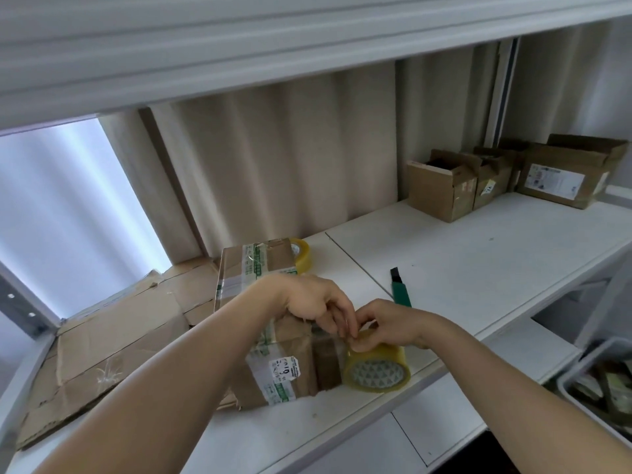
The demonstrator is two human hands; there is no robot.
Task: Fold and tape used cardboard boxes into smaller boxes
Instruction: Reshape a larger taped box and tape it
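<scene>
Cardboard sheets, flattened [113, 333], lie at left end of white shelf [478, 268]. Taped cardboard box [270, 336] stands near front edge, just right of them. Left hand [316, 302] rests on box, fingers curled, pinching tape end. Right hand [393, 325] grips yellowish tape roll [376, 369], touching box. Second tape roll [302, 254] behind box. Green utility knife [400, 289] mid-shelf. Open boxes [444, 184] at far right corner.

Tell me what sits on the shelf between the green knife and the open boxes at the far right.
Nothing: the head view shows only bare white shelf between the green knife and the open boxes.
</scene>
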